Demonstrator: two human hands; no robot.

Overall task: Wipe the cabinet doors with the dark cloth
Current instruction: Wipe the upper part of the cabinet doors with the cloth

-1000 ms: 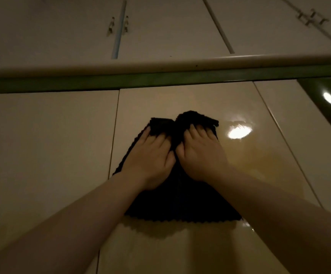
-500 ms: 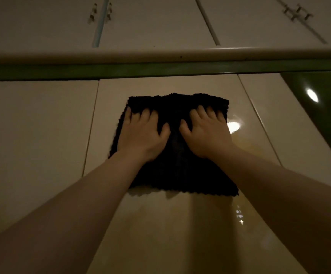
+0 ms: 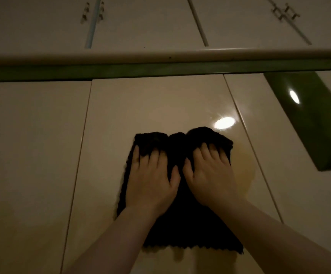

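Note:
A dark ribbed cloth [image 3: 182, 224] lies pressed flat against the glossy cream middle cabinet door [image 3: 152, 103]. My left hand [image 3: 150, 182] rests on the cloth's left half and my right hand [image 3: 210, 177] on its right half, thumbs nearly touching. The fingertips of both hands dig into the bunched upper edge of the cloth. The cloth's lower edge hangs between my forearms.
More cream doors sit to the left [image 3: 30, 155] and right [image 3: 291, 175]. Above runs a rounded pale ledge [image 3: 160, 54] over a green strip [image 3: 160, 69], with upper cabinets and metal handles [image 3: 92, 11]. A green panel [image 3: 311, 119] is at the right. A lamp reflection [image 3: 224, 122] shines near the cloth.
Both hands dragged the cloth down the door from just under the green strip. Its upper edge, flat half a second ago, is now bunched under my fingertips.

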